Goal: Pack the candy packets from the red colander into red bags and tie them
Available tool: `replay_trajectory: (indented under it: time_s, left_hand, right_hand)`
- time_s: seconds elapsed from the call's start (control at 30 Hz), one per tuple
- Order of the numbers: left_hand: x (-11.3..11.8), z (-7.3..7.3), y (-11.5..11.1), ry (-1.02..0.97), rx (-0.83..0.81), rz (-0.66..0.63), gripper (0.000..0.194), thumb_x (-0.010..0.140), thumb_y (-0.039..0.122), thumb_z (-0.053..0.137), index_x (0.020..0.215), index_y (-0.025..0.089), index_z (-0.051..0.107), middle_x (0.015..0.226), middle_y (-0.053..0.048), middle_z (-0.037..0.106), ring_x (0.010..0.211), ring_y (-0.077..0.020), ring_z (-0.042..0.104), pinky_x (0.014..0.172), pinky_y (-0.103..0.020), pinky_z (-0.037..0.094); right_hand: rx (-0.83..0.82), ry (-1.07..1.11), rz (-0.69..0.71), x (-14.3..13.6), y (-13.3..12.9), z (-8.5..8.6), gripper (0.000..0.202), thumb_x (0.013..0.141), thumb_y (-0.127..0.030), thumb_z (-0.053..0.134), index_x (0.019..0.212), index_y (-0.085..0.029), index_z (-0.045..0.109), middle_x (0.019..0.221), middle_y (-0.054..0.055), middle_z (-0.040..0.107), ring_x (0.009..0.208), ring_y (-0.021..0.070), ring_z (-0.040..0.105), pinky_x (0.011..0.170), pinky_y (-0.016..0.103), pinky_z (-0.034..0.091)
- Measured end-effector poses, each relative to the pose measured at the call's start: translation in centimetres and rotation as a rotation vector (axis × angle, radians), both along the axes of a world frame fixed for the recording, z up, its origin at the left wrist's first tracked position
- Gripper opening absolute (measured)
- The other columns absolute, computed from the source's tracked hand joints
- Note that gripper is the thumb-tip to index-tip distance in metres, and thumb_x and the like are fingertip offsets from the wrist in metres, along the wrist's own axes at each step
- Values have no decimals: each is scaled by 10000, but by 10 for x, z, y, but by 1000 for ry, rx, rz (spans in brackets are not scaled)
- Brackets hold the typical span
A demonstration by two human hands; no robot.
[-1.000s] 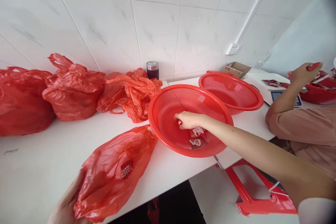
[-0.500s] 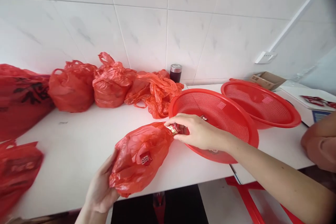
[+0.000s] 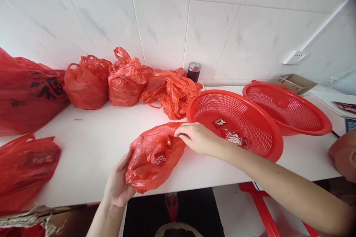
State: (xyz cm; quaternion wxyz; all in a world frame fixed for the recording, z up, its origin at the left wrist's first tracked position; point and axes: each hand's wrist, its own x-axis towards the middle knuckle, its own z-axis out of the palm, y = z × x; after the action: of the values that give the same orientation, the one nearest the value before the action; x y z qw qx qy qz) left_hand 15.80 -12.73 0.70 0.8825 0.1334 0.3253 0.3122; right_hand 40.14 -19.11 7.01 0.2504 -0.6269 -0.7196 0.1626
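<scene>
My left hand [image 3: 118, 183] grips the near left side of an opened red plastic bag [image 3: 147, 172], its fingers partly hidden behind the film. Inside the bag lie a small dark red packet with white print [image 3: 160, 159] and a small red and gold wrapped piece [image 3: 168, 142]. At the bag's right rim, my right hand [image 3: 196, 137] has its thumb and fingers closed together on the film. Just beyond that hand stands a red perforated basket [image 3: 275, 144], holding a dark red packet [image 3: 219, 122] and a red and white packet [image 3: 235, 137].
A second red basket [image 3: 325, 120] stands behind at right, near a cardboard box [image 3: 299, 83]. Filled red bags [image 3: 87, 85] line the wall beside a dark flask [image 3: 194, 72]. Another person's arm [image 3: 343, 153] rests at the right edge. A red bag [image 3: 30, 174] lies at left.
The red and gold piece has left my right hand's fingers and now lies in the bag. The view has tilted down and turned slightly left.
</scene>
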Motion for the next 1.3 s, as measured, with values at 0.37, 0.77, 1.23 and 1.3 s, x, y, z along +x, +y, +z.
replay_trajectory:
  time_s: [0.37, 0.77, 1.23, 1.3]
  left_hand:
    - [0, -4, 5, -25, 16, 43, 339, 972, 208, 374, 937, 120, 699, 830, -98, 755, 796, -221, 736, 776, -350, 607]
    - [-5, -7, 16, -45, 25, 101, 390, 991, 237, 336, 885, 125, 695, 753, -70, 740, 739, -190, 732, 802, -350, 603]
    - [-7, -10, 13, -68, 16, 57, 372, 984, 229, 352, 892, 125, 697, 796, -79, 749, 763, -200, 731, 790, -344, 602]
    - [-8, -9, 13, -62, 10, 69, 364, 982, 223, 355, 896, 124, 694, 792, -76, 749, 748, -196, 729, 784, -344, 604]
  right_hand:
    - [-51, 72, -281, -43, 29, -98, 304, 858, -75, 488, 1130, -115, 619, 1112, 140, 667, 1066, 226, 610, 928, 363, 466]
    - [-135, 1404, -307, -43, -9, -81, 355, 832, -431, 651, 1098, -196, 672, 1175, 84, 650, 975, 202, 664, 897, 392, 547]
    - [-6, 421, -236, -49, -22, -30, 406, 962, -330, 433, 1343, -219, 518, 1412, 110, 501, 1266, 230, 504, 1058, 440, 421]
    - [76, 308, -219, -26, -28, -1, 341, 964, -342, 440, 1256, -243, 587, 1357, 76, 556, 1254, 213, 514, 998, 374, 475]
